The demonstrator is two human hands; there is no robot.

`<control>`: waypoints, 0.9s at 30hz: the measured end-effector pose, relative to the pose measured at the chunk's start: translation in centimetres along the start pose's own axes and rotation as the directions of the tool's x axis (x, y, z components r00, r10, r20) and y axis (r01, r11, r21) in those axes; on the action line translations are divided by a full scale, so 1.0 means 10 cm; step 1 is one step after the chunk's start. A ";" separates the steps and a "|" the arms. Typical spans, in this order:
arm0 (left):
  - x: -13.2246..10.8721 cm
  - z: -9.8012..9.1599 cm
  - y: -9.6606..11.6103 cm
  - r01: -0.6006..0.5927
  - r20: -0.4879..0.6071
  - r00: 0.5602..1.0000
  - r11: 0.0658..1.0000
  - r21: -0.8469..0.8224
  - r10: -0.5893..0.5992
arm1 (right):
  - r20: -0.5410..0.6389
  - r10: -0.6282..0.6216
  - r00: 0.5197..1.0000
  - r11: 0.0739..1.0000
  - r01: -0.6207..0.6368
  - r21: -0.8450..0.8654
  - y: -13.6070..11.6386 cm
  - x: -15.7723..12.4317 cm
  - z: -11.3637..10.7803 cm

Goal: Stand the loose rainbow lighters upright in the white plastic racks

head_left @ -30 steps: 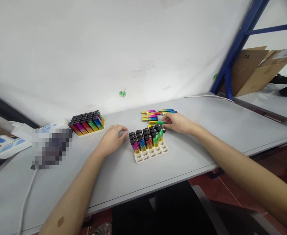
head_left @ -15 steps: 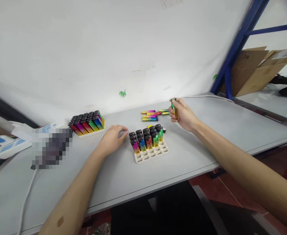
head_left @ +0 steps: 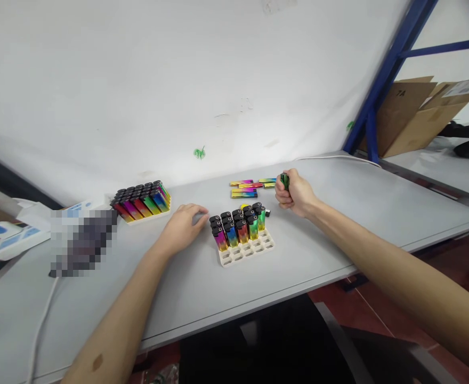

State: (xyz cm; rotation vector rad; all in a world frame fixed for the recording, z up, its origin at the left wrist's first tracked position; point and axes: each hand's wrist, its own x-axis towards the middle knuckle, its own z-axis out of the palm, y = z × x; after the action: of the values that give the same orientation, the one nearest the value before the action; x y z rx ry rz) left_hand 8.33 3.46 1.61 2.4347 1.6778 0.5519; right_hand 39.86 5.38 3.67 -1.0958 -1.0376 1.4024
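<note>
My right hand [head_left: 296,194] is closed in a fist around a green lighter [head_left: 284,181], whose upper end shows above the fingers; the rest is hidden. It is raised over the right of the table. My left hand [head_left: 183,228] rests on the tabletop, fingers curved and thumb apart, with nothing in it. Just right of that hand stands a white holder [head_left: 247,257] with rows of holes. Upright lighters [head_left: 241,232] with black tops and shiny coloured bodies fill its back rows, and its front holes are bare. Several loose lighters [head_left: 244,193] lie flat behind the holder.
A second holder packed with lighters [head_left: 142,201] stands at the back left. Beside it are a blurred dark object [head_left: 90,242] with a white cable [head_left: 42,330] and white-and-blue packaging [head_left: 14,240]. A blue metal frame [head_left: 372,125] and cardboard boxes [head_left: 410,117] are at the right.
My right hand has turned and lowered slightly, its fingers wrapping further around the lighter so that less of it shows. My left hand has stayed in place.
</note>
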 end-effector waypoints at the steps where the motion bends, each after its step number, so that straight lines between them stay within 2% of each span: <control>1: 0.00 0.00 0.00 -0.001 0.000 1.000 1.000 0.001 0.001 | 0.005 -0.005 1.000 1.000 0.005 0.001 0.00 -0.01 0.01; 19: 0.00 -0.02 0.02 0.008 0.005 1.000 1.000 -0.010 -0.008 | 0.026 0.005 1.000 1.000 -0.005 0.003 0.00 -0.04 0.02; 27: 0.00 -0.02 0.02 0.008 0.008 1.000 1.000 -0.002 -0.008 | -0.042 -0.014 0.999 0.999 0.016 0.046 0.03 -0.02 0.02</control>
State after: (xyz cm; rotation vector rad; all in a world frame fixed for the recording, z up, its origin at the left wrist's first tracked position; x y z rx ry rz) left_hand 8.44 3.35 1.83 2.4238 1.6827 0.5423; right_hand 39.60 5.16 3.42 -1.0769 -0.9767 1.3793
